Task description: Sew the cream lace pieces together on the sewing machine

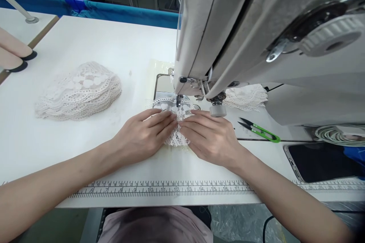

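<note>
A piece of white lace (177,139) lies beneath the presser foot (178,100) of a sewing machine (196,34). My left hand (145,133) is closed on the lace's left side, its fingers together and the tips close to the foot. From the right, my right hand (211,134) holds the same lace, fingers bent, with its tips almost meeting the left ones. Both thumbs are hidden.
Stacked lace pieces (82,91) lie on the left, and more lace (246,97) sits behind the needle area. Green thread snips (261,130), a phone (325,161) and a coiled cable (339,134) are on the right. A printed ruler (162,189) runs along the front edge.
</note>
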The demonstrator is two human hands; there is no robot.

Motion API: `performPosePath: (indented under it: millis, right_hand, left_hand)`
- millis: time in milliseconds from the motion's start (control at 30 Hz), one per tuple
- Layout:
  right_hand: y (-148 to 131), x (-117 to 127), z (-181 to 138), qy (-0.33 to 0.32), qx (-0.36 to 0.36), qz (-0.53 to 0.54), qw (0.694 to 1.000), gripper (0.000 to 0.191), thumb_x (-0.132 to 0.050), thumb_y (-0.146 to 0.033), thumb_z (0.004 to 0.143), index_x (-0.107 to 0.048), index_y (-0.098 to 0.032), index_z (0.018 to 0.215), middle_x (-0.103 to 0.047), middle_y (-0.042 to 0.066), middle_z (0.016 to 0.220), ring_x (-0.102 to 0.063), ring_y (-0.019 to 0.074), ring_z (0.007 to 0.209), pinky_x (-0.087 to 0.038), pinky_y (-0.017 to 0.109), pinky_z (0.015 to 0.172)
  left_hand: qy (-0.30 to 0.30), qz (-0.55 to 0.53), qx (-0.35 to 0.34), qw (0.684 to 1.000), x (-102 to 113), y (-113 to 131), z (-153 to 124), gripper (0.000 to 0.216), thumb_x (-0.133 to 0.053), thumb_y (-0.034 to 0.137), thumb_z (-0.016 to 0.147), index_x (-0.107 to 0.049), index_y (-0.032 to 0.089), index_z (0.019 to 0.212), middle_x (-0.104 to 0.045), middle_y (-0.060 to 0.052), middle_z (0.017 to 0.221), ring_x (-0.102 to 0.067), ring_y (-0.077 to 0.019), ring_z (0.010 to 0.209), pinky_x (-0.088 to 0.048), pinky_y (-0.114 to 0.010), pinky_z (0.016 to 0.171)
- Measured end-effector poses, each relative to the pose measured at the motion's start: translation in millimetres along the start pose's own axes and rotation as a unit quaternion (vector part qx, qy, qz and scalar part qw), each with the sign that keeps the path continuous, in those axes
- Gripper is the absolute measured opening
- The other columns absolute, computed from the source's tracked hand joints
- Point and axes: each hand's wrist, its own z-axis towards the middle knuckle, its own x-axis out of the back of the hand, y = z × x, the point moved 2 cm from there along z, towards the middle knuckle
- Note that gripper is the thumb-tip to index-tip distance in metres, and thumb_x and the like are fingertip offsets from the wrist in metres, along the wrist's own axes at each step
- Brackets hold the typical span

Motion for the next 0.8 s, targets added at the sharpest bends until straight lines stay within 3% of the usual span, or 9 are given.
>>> performPosePath:
  millis: [533,800]
  right_hand:
    - [5,-3,2,-0.001,-0.014,-0.057,0.998,0.026,-0.049,-0.005,0.087,-0.071,-0.019,0.09,-0.077,0.0,0.1,-0.069,0.015,0.089,-0.056,0.032,0.082]
    - [3,-6,0,0.024,0.008,-0.057,0.998,0.017,-0.057,-0.006,0.089,-0.071,-0.012,0.096,-0.077,0.006,0.102,-0.069,0.0165,0.098,-0.055,0.034,0.093]
  left_hand:
    - [-0.006,-0.006,0.021,1.0,-8,-8,2,0.03,-0.051,0.017,0.096,-0.059,0.008,0.124,-0.069,-0.01,0.123,-0.064,-0.0239,0.116,-0.052,-0.044,0.102]
    - [-0.018,-0.019,0.034,0.999,-8,-9,-4,0.031,-0.05,0.014,0.095,-0.059,0.007,0.125,-0.067,-0.011,0.126,-0.061,-0.0237,0.12,-0.045,-0.046,0.109]
